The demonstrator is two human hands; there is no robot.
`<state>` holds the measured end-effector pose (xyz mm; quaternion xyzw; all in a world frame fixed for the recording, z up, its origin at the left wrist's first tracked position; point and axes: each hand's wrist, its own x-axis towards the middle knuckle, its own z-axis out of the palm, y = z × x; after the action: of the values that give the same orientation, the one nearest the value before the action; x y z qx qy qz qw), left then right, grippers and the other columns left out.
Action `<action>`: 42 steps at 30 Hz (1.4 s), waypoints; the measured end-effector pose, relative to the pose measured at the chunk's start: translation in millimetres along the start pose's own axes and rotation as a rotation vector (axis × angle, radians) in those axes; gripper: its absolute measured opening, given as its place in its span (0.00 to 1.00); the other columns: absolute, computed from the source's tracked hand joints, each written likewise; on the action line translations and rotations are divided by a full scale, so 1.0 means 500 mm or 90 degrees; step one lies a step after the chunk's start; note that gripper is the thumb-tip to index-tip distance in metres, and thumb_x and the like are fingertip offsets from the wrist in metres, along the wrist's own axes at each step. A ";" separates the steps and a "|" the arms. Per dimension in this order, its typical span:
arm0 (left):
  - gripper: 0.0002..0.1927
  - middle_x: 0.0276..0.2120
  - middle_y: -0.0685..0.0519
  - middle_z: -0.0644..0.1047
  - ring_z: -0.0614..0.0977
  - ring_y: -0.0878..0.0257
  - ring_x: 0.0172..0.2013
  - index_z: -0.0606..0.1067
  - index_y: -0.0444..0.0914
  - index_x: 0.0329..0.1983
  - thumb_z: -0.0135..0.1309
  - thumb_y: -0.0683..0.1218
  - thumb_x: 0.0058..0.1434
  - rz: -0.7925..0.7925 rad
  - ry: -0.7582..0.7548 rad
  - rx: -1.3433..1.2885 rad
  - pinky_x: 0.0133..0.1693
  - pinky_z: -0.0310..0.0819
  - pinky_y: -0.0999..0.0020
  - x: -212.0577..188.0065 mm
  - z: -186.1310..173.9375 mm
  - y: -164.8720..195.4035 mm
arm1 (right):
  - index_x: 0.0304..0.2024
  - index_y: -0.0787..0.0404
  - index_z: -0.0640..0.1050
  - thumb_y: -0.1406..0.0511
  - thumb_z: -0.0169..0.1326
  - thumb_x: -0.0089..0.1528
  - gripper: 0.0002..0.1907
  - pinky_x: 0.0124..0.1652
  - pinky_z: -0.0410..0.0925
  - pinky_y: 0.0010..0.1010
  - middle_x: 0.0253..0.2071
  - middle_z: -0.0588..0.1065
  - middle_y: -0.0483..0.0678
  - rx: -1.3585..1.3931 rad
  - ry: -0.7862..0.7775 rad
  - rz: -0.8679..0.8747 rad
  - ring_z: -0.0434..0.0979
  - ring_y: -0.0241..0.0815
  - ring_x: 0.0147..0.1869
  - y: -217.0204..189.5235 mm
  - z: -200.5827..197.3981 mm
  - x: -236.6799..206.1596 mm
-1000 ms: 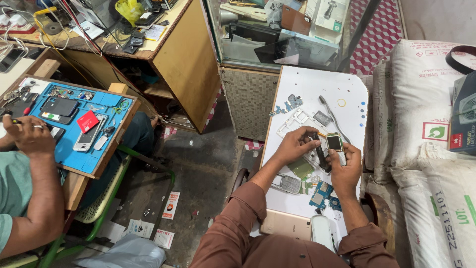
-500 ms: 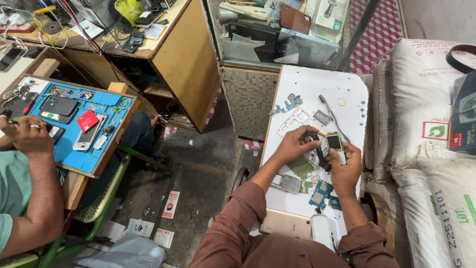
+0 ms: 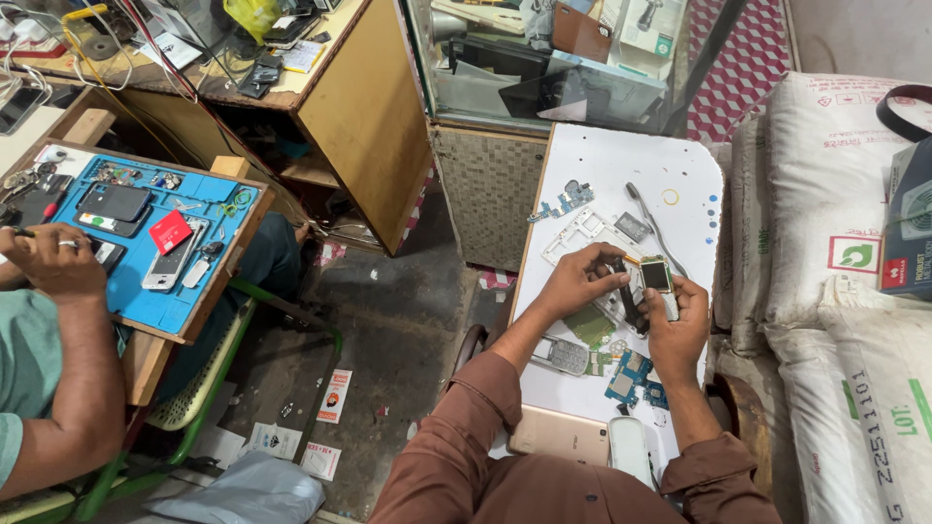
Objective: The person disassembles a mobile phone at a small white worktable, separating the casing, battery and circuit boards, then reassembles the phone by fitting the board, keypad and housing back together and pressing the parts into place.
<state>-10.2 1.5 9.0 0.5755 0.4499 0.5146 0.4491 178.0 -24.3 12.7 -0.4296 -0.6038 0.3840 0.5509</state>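
White laminate fills the right of centre: a small work board (image 3: 680, 155) strewn with phone parts, and over its middle the person's two hands meet. The right hand (image 3: 677, 325) is clenched around a small opened phone (image 3: 658, 281), its little screen facing up, thumb and fingers clamped on the body just below that screen. The left hand (image 3: 580, 279) comes in from the left side, fingertips pinched on a dark slim piece (image 3: 622, 291) right against the phone's edge; whether that piece is a tool or a part cannot be told. Beneath the hands lies a white phone frame (image 3: 581, 233), and above it, toward the top of the board, a small blue circuit board (image 3: 563, 204). Below the hands sit a keypad piece (image 3: 565, 356) and another blue circuit board (image 3: 631, 376), near each other. At the bottom edge of the frame, close to the brown sleeves, rest a gold phone (image 3: 561, 435) and a white oblong case (image 3: 631, 448) side by side. Over at the far left, another person's hand (image 3: 56, 260) rests at the edge of a blue repair mat (image 3: 209, 209) that carries several phones and a red card (image 3: 170, 231). White sacks (image 3: 835, 213) are stacked along the right side.
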 end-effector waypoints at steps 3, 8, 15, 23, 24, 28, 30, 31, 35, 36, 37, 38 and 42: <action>0.23 0.29 0.57 0.78 0.76 0.73 0.30 0.76 0.34 0.55 0.65 0.49 0.61 0.005 -0.001 -0.002 0.33 0.72 0.77 -0.001 0.001 -0.001 | 0.59 0.70 0.65 0.71 0.54 0.70 0.18 0.37 0.71 0.21 0.45 0.76 0.52 0.003 0.003 0.001 0.77 0.31 0.41 0.000 0.000 0.000; 0.23 0.29 0.57 0.77 0.75 0.73 0.29 0.77 0.33 0.55 0.65 0.49 0.60 0.005 0.003 -0.012 0.32 0.71 0.77 0.000 0.000 -0.003 | 0.59 0.70 0.66 0.71 0.55 0.70 0.18 0.37 0.71 0.21 0.45 0.77 0.52 0.006 0.002 0.003 0.77 0.31 0.41 0.000 0.002 0.001; 0.23 0.27 0.57 0.78 0.75 0.73 0.28 0.77 0.34 0.55 0.65 0.50 0.60 -0.004 0.001 0.001 0.31 0.70 0.77 0.003 0.001 -0.007 | 0.59 0.70 0.66 0.71 0.54 0.69 0.18 0.36 0.71 0.22 0.44 0.76 0.52 0.004 0.009 0.008 0.77 0.31 0.40 0.001 0.003 0.002; 0.24 0.28 0.56 0.79 0.76 0.73 0.29 0.77 0.34 0.55 0.66 0.52 0.59 0.003 0.000 0.016 0.32 0.72 0.76 0.006 -0.001 -0.013 | 0.59 0.70 0.66 0.71 0.54 0.70 0.18 0.37 0.70 0.21 0.45 0.76 0.51 0.014 0.008 -0.007 0.76 0.31 0.40 0.007 0.002 0.002; 0.24 0.29 0.56 0.79 0.77 0.73 0.29 0.77 0.34 0.55 0.66 0.52 0.59 0.005 0.000 0.018 0.33 0.72 0.76 0.006 -0.001 -0.013 | 0.59 0.70 0.66 0.71 0.54 0.70 0.18 0.37 0.70 0.21 0.45 0.77 0.51 0.006 0.007 -0.008 0.77 0.31 0.41 0.008 0.002 0.003; 0.24 0.29 0.56 0.79 0.78 0.72 0.30 0.77 0.35 0.54 0.65 0.52 0.59 0.000 -0.002 0.035 0.34 0.74 0.75 0.007 0.000 -0.013 | 0.59 0.70 0.66 0.71 0.54 0.70 0.17 0.39 0.70 0.21 0.45 0.77 0.52 -0.009 0.003 -0.004 0.77 0.32 0.41 0.010 0.000 0.002; 0.24 0.29 0.56 0.79 0.77 0.72 0.30 0.77 0.35 0.55 0.65 0.52 0.59 0.001 -0.002 0.029 0.34 0.74 0.75 0.007 0.000 -0.014 | 0.59 0.70 0.66 0.70 0.54 0.71 0.17 0.40 0.71 0.21 0.45 0.76 0.52 -0.004 0.001 -0.005 0.77 0.32 0.42 0.012 0.000 0.001; 0.24 0.29 0.55 0.79 0.77 0.72 0.30 0.77 0.35 0.55 0.65 0.52 0.59 0.002 -0.002 0.026 0.34 0.74 0.75 0.006 0.000 -0.015 | 0.58 0.70 0.66 0.70 0.54 0.71 0.17 0.40 0.71 0.21 0.46 0.76 0.52 0.000 -0.001 -0.007 0.77 0.32 0.42 0.013 -0.001 0.002; 0.24 0.30 0.55 0.79 0.77 0.72 0.30 0.77 0.35 0.55 0.65 0.52 0.60 0.002 -0.001 0.018 0.34 0.73 0.75 0.005 0.001 -0.016 | 0.58 0.70 0.66 0.70 0.53 0.70 0.17 0.39 0.71 0.21 0.47 0.76 0.52 0.012 0.001 -0.005 0.77 0.32 0.42 0.017 -0.001 0.003; 0.24 0.30 0.56 0.79 0.77 0.72 0.30 0.77 0.35 0.55 0.65 0.52 0.60 0.002 -0.001 0.017 0.34 0.73 0.75 0.006 0.001 -0.015 | 0.58 0.70 0.66 0.70 0.53 0.70 0.17 0.39 0.71 0.21 0.47 0.76 0.52 0.015 -0.001 -0.006 0.77 0.32 0.42 0.018 -0.001 0.003; 0.24 0.30 0.56 0.79 0.77 0.72 0.30 0.77 0.35 0.55 0.65 0.52 0.60 0.003 -0.001 0.016 0.34 0.73 0.76 0.006 0.001 -0.015 | 0.58 0.70 0.66 0.70 0.53 0.70 0.17 0.39 0.71 0.21 0.47 0.76 0.52 0.018 -0.002 -0.007 0.77 0.32 0.42 0.018 -0.001 0.003; 0.25 0.30 0.56 0.79 0.77 0.72 0.30 0.77 0.35 0.55 0.65 0.52 0.60 0.000 -0.003 0.018 0.34 0.73 0.76 0.006 0.000 -0.015 | 0.58 0.70 0.66 0.70 0.53 0.70 0.17 0.39 0.71 0.21 0.47 0.76 0.52 0.021 -0.004 -0.007 0.77 0.32 0.42 0.018 -0.002 0.003; 0.25 0.29 0.57 0.78 0.76 0.72 0.30 0.77 0.35 0.55 0.66 0.52 0.59 -0.004 -0.003 0.027 0.34 0.72 0.76 0.006 -0.002 -0.012 | 0.59 0.70 0.66 0.70 0.53 0.71 0.17 0.39 0.71 0.21 0.45 0.76 0.52 -0.003 -0.001 -0.010 0.77 0.32 0.41 0.018 -0.002 0.002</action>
<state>-11.2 5.4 3.8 0.5848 0.4610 0.5022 0.4397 179.8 -20.2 4.8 -0.4260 -0.6087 0.3785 0.5519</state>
